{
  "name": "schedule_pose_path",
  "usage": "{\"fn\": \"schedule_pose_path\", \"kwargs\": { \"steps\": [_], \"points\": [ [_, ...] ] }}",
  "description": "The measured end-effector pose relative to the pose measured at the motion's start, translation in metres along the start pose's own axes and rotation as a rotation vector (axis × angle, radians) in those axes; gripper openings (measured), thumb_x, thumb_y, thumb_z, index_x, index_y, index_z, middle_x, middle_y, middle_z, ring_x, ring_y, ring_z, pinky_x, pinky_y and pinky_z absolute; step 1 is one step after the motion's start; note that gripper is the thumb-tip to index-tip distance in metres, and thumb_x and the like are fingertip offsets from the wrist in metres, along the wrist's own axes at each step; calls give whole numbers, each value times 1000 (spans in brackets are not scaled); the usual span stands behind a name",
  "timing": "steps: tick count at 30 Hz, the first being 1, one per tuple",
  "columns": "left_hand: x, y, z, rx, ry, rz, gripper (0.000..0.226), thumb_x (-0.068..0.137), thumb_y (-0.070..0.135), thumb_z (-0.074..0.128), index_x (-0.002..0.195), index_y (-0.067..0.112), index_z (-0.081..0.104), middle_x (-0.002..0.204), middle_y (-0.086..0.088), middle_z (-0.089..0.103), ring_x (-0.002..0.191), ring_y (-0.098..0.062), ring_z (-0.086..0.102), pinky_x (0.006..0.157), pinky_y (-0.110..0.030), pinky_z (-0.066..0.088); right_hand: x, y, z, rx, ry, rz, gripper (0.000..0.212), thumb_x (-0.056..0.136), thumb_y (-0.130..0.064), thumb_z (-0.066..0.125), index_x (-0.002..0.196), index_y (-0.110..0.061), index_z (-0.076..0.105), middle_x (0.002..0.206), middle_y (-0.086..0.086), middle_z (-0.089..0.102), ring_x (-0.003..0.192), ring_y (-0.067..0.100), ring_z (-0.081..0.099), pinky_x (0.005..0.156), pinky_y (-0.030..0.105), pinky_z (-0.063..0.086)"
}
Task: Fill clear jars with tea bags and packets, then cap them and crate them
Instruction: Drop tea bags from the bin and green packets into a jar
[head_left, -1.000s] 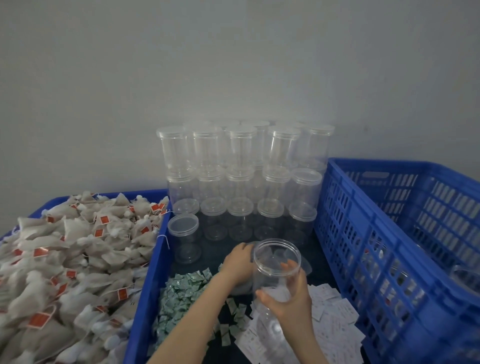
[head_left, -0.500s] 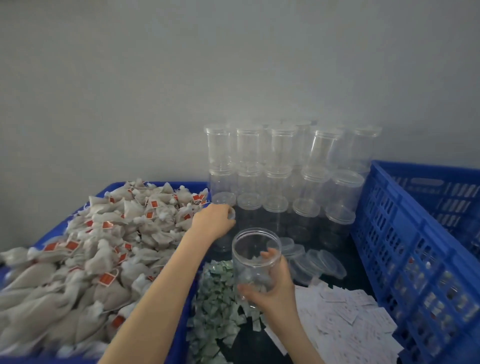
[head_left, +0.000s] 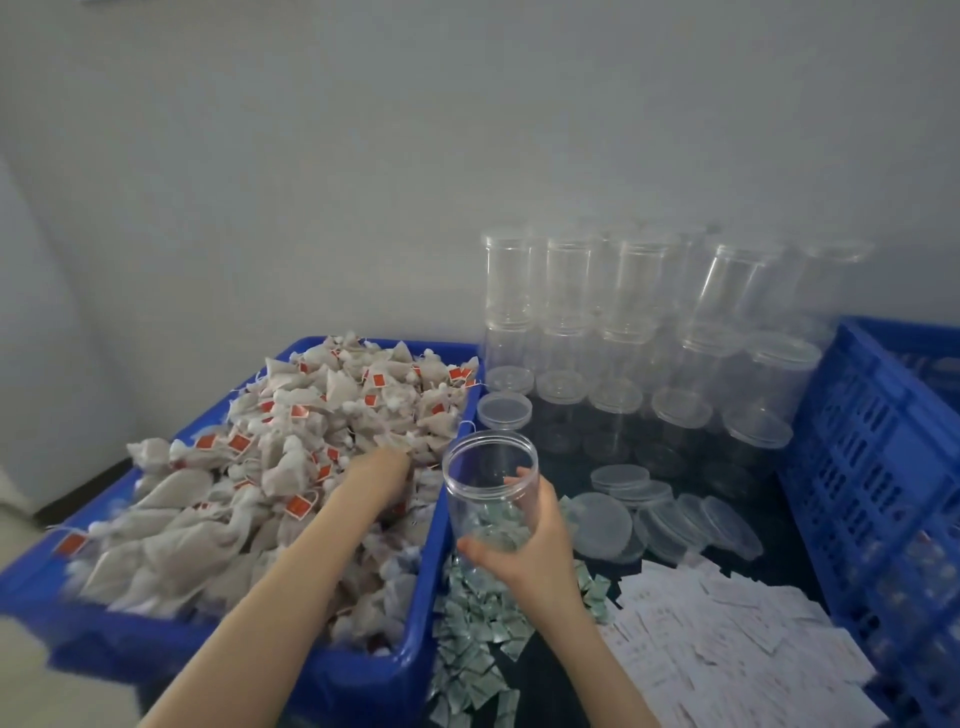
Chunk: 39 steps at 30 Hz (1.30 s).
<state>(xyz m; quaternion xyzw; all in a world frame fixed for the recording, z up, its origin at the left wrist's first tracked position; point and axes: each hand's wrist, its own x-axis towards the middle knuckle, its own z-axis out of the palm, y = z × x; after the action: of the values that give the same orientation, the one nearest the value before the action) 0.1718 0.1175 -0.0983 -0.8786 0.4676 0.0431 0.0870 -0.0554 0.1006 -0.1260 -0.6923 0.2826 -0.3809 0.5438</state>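
Note:
My right hand (head_left: 530, 553) grips an open, empty clear jar (head_left: 488, 480) upright beside the blue bin's right wall. My left hand (head_left: 384, 470) reaches into the heap of white tea bags with red tags (head_left: 291, 457) in the blue bin (head_left: 363, 675); its fingers are buried among the bags, so I cannot see whether they hold any. Small green packets (head_left: 478, 639) lie in a pile under the jar. White paper packets (head_left: 727, 639) are spread to the right. Loose clear lids (head_left: 670, 519) lie behind them.
Stacked clear jars with lids (head_left: 649, 338) stand against the grey wall at the back. A blue slatted crate (head_left: 883, 467) fills the right side, with capped jars faintly visible inside. The dark table surface shows between the lids and jars.
My left hand has moved left from the jar stack into the tea bag bin. My right hand has carried the open jar left toward the bin wall. The view has shifted left.

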Motion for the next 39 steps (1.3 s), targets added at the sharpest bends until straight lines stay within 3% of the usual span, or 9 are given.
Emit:
{"fn": "schedule_pose_path", "kwargs": {
  "steps": [4, 9, 13, 16, 21, 26, 31, 34, 39],
  "points": [
    [-3, 1, 0, 54, 59, -13, 27, 90, 16, 59, 116, 17, 65, 116, -5, 64, 103, -22, 63, 81, -31, 51, -4, 6, 2, -5, -9, 34, 84, 60, -17, 95, 119, -49, 44, 129, -25, 54, 114, -19, 49, 85, 4, 41],
    [-2, -8, -4, 7, 87, -34, 26, 91, 17, 60, 116, 17, 65, 110, -4, 65, 96, -21, 64, 83, -33, 54, -7, 6, 4, -4, -34, 52, 91, 58, -24, 94, 134, -35, 45, 134, -17, 56, 124, -1, 51, 106, 30, 43],
    [-6, -16, 0, 145, 107, -64, 26, 91, 11, 54, 115, 15, 64, 119, -6, 63, 109, -24, 60, 89, -35, 47, -8, 6, 7, -12, -27, 63, 93, 50, -35, 89, 132, -36, 45, 130, -17, 58, 121, -1, 53, 103, 28, 45],
    [-7, -21, -1, 104, 165, -75, 29, 92, 9, 49, 113, 18, 66, 117, -5, 64, 106, -24, 63, 83, -33, 49, -10, 7, 8, -15, -31, 83, 88, 49, -36, 89, 125, -41, 45, 125, -18, 59, 115, -6, 55, 97, 24, 48],
    [-12, -28, -6, -193, 293, -93, 24, 91, 13, 58, 108, 25, 69, 108, -4, 67, 94, -23, 64, 72, -32, 49, -11, 11, 7, -25, -50, 102, 86, 56, -23, 94, 125, -41, 46, 126, -17, 60, 116, -7, 55, 100, 26, 47],
    [-26, -30, -25, -569, 589, -16, 18, 90, 20, 65, 107, 17, 71, 102, -2, 71, 87, -16, 64, 80, -30, 51, -8, 13, 9, -18, -64, 107, 89, 58, -20, 93, 132, -33, 46, 130, -14, 59, 121, 2, 55, 104, 33, 47],
    [-57, -23, -64, -802, 791, 113, 17, 87, 11, 68, 103, 14, 73, 90, 8, 68, 78, 6, 58, 74, -5, 41, -6, 16, 11, 6, -65, 102, 84, 60, -11, 94, 125, -37, 48, 125, -15, 61, 110, -11, 57, 83, 6, 47],
    [-74, -15, -88, -977, 822, 189, 17, 86, 11, 68, 99, 22, 73, 85, 20, 66, 79, 11, 60, 72, 2, 40, -5, 16, 10, 4, -66, 101, 87, 60, -12, 94, 128, -37, 47, 127, -16, 60, 113, -9, 56, 85, 8, 47],
    [-97, 7, -116, -1233, 762, 411, 28, 86, 9, 68, 89, 37, 68, 81, 27, 70, 82, 8, 65, 75, -6, 45, -2, 15, 12, -29, -63, 92, 92, 59, -16, 96, 133, -35, 45, 130, -16, 58, 121, 0, 54, 96, 19, 47]
  ]
}}
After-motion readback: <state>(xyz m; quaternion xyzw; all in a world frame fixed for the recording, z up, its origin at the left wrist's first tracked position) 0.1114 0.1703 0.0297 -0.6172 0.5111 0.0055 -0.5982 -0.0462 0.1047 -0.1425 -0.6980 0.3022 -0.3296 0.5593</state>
